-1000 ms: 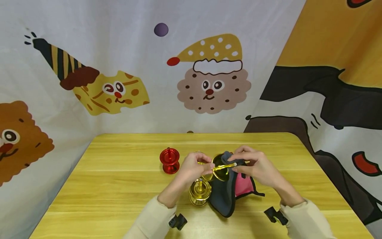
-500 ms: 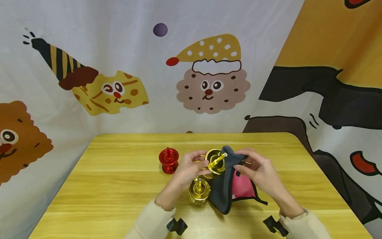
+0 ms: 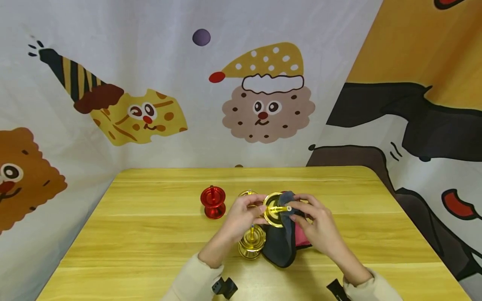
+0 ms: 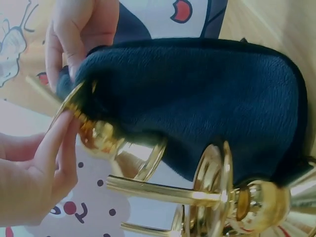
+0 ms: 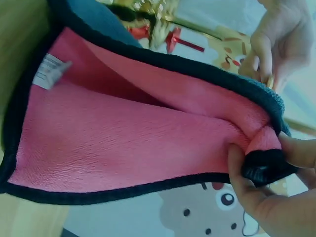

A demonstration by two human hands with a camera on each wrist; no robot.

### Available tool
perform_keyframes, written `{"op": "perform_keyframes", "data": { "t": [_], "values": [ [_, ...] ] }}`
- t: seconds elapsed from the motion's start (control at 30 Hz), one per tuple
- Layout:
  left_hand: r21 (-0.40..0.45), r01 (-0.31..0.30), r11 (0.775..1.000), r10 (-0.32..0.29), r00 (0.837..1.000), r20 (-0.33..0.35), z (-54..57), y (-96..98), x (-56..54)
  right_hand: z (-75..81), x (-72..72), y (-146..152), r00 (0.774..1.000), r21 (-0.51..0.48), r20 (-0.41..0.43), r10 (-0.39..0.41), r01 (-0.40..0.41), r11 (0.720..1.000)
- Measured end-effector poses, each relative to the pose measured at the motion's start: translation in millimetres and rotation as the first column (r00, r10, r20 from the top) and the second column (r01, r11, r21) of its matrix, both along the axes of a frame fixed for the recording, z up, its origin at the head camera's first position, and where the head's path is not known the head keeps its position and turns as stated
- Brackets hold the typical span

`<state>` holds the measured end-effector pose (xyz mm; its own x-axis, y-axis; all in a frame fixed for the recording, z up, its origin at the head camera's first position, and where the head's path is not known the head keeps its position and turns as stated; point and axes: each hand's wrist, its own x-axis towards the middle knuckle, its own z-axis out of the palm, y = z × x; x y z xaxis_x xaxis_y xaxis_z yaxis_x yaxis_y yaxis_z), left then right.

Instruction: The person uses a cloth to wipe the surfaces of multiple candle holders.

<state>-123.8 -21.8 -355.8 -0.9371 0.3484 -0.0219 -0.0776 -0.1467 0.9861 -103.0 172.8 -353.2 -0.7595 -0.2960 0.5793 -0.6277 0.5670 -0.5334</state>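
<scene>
While the left grip pinches the tilted gold stand by its dish above the tabletop, the right grip holds a bunched corner of the grey-and-pink cloth against that dish. The stand looks rigid and smooth, probably slippery, its weight hard to judge; rim or waist should give the surest hold, the thin stem less so. Soft and limp, the cloth should fold easily, best pinched where doubled
</scene>
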Motion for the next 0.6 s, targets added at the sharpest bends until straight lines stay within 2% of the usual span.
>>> {"op": "perform_keyframes", "data": {
  "t": [0.1,0.2,0.27,0.33,0.43,0.53,0.6],
  "values": [
    [-0.043,0.076,0.996,-0.076,0.997,-0.006,2.1,-1.0,-1.3,8.9,-5.1,3.5,0.997,0.095,-0.036,0.063,-0.06,0.994],
    [-0.104,0.13,0.986,-0.132,0.991,-0.006,2.9,-0.6,-1.7,17.1,-11.0,6.6,0.981,0.186,-0.079,0.176,-0.159,0.97],
    [-0.129,0.141,0.982,-0.143,0.99,-0.007,2.8,0.4,-1.3,20.5,-14.1,8.0,0.967,0.224,-0.092,0.239,-0.214,0.951],
    [-0.143,0.122,0.982,-0.125,0.992,-0.011,1.8,1.7,-0.6,22.2,-15.8,8.6,0.96,0.242,-0.089,0.264,-0.236,0.941],
    [-0.117,0.077,0.99,-0.078,0.997,-0.005,-0.5,3.5,0.3,20.8,-15.1,9.2,0.975,0.227,-0.049,0.215,-0.199,0.953],
    [-0.045,0.015,0.999,-0.014,1.0,0.013,-3.0,4.5,0.7,16.5,-11.3,8.0,0.994,0.172,0.022,0.109,-0.111,0.979],
    [0.007,-0.029,1.0,0.029,0.999,0.023,-4.1,5.0,1.2,12.3,-8.0,6.4,0.996,0.12,0.078,0.041,-0.05,0.992]
  ]
}}
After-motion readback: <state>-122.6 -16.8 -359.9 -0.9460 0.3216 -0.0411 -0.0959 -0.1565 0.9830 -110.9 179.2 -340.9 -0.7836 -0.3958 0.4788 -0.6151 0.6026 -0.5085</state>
